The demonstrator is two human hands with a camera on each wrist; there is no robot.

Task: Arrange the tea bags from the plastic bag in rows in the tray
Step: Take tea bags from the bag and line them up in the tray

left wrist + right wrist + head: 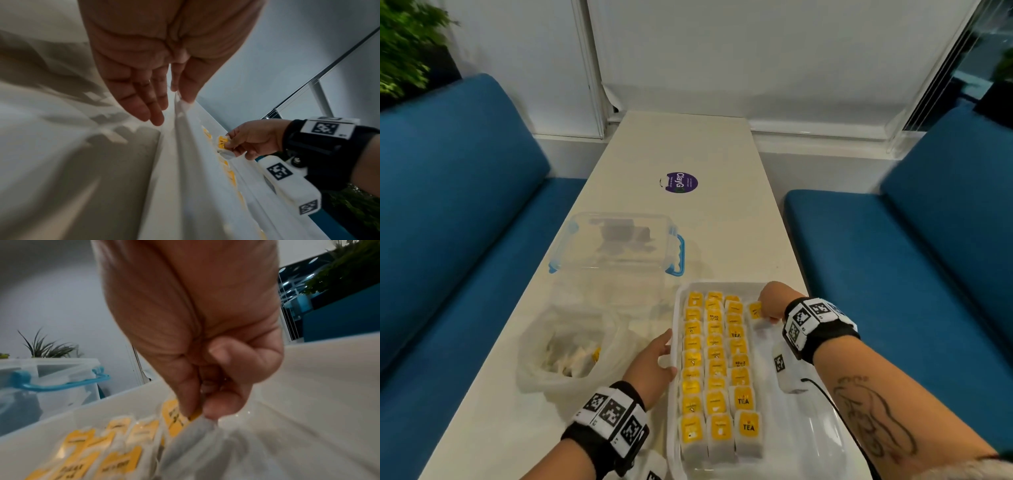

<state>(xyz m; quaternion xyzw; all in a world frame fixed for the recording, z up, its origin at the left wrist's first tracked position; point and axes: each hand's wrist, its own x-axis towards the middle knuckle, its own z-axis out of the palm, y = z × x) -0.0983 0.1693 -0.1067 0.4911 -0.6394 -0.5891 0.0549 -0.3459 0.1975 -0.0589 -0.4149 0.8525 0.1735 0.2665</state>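
Here the right hand (770, 305) pinches a yellow-tagged tea bag (755, 310) between thumb and curled fingers, low over the far end of the white tray (675, 394), just beside 3 filled rows; it looks set to start a 4th row. The left hand (654, 359) has its fingers straight and together along the tray's left rim with the thumb over the edge, likely steadying it. The plastic bag (565, 356), with more tea bags inside, sits left of the tray.
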